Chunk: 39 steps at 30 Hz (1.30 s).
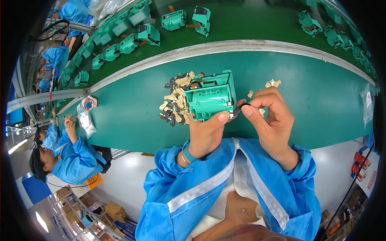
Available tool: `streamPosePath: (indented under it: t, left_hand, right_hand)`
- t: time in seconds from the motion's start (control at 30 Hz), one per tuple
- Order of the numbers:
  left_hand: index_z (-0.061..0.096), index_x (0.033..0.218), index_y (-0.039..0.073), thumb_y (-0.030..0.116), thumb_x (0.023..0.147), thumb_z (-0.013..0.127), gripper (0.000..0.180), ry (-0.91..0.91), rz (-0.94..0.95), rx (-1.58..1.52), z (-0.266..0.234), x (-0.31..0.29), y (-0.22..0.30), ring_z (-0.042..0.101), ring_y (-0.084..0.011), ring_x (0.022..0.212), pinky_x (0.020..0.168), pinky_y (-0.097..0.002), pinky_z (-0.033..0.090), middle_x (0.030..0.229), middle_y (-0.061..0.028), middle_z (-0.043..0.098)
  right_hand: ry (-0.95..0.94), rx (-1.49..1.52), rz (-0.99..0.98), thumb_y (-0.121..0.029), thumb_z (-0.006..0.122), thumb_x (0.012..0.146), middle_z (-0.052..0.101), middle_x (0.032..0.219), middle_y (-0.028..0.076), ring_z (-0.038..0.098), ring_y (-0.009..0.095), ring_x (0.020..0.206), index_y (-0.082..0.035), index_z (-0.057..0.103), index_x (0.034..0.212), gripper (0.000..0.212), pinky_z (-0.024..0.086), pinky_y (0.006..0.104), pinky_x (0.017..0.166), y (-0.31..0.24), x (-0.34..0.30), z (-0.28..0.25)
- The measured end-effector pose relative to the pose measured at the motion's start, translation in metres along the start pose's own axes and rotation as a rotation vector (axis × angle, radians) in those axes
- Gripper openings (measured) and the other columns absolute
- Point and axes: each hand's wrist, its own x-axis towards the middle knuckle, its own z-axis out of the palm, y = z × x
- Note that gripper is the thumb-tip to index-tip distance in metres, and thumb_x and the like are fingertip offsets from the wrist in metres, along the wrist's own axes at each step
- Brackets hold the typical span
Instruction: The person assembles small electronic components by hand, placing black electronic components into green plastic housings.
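A green plastic housing (211, 101) with an open, walled top is held over the table by my left hand (206, 135); my thumb lies along its near edge. At the housing's lower right corner, my right hand (272, 120) pinches a small black strip-like piece (240, 108) between thumb and forefinger. The strip touches or nearly touches the corner; I cannot tell whether it is attached. Left of the housing lies a pile of black and cream small pieces (175, 102), partly hidden behind it. Several cream scraps (273, 83) lie beyond my right hand.
Past a pale metal rail (257, 45) runs a dark green belt (253, 24) carrying several green housings (173, 20). At left are a tape roll (89, 103), a clear plastic bag (86, 121) and a co-worker in blue (78, 160). Another clear bag (366, 105) lies far right.
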Motion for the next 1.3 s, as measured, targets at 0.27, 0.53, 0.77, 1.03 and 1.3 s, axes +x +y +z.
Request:
streamPosePath:
  t: [0.27, 0.53, 0.77, 1.03, 1.3]
  left_hand:
    - [0.044, 0.132, 0.007, 0.005, 0.085, 0.064, 0.051, -0.082, -0.176, -0.278, -0.016, 0.002, -0.027, 0.059, -0.0246, 0.112, 0.099, -0.0419, 0.05, 0.122, -0.0116, 0.059]
    - [0.04, 0.135, 0.005, 0.006, 0.086, 0.063, 0.054, -0.152, -0.205, -0.402, -0.023, 0.007, -0.036, 0.059, -0.0252, 0.114, 0.1, -0.041, 0.05, 0.124, -0.0117, 0.057]
    - [0.045, 0.13, 0.003, 0.008, 0.087, 0.064, 0.048, -0.16, -0.202, -0.398, -0.025, 0.008, -0.038, 0.058, -0.0246, 0.113, 0.101, -0.04, 0.049, 0.122, -0.012, 0.058]
    - [0.045, 0.13, 0.002, 0.008, 0.087, 0.062, 0.047, -0.17, -0.201, -0.407, -0.029, 0.012, -0.042, 0.058, -0.0243, 0.113, 0.101, -0.0391, 0.049, 0.123, -0.012, 0.057]
    - [0.043, 0.131, 0.002, 0.006, 0.086, 0.063, 0.049, -0.154, -0.207, -0.419, -0.03, 0.015, -0.045, 0.059, -0.0243, 0.113, 0.099, -0.0378, 0.051, 0.121, -0.012, 0.058]
  right_hand:
    - [0.005, -0.093, -0.138, -0.004, 0.075, 0.076, 0.056, 0.078, 0.007, 0.051, 0.019, 0.073, -0.004, 0.062, 0.082, 0.014, 0.041, 0.0286, 0.064, 0.012, -0.003, -0.007]
    - [0.025, -0.078, -0.132, -0.002, 0.075, 0.074, 0.054, 0.076, 0.006, 0.05, 0.019, 0.071, -0.004, 0.063, 0.082, 0.015, 0.039, 0.0282, 0.062, 0.015, -0.002, -0.008]
    - [0.023, -0.082, -0.131, -0.001, 0.075, 0.073, 0.054, 0.076, 0.007, 0.05, 0.019, 0.07, -0.004, 0.063, 0.081, 0.015, 0.039, 0.0283, 0.061, 0.016, 0.0, -0.008]
    - [0.023, -0.076, -0.132, -0.001, 0.075, 0.073, 0.054, 0.076, 0.006, 0.05, 0.018, 0.069, -0.004, 0.063, 0.08, 0.014, 0.04, 0.0284, 0.059, 0.023, 0.002, -0.007]
    - [0.017, -0.08, -0.119, -0.002, 0.075, 0.074, 0.054, 0.076, 0.007, 0.051, 0.019, 0.069, -0.004, 0.063, 0.079, 0.014, 0.041, 0.0282, 0.06, 0.026, 0.004, -0.008]
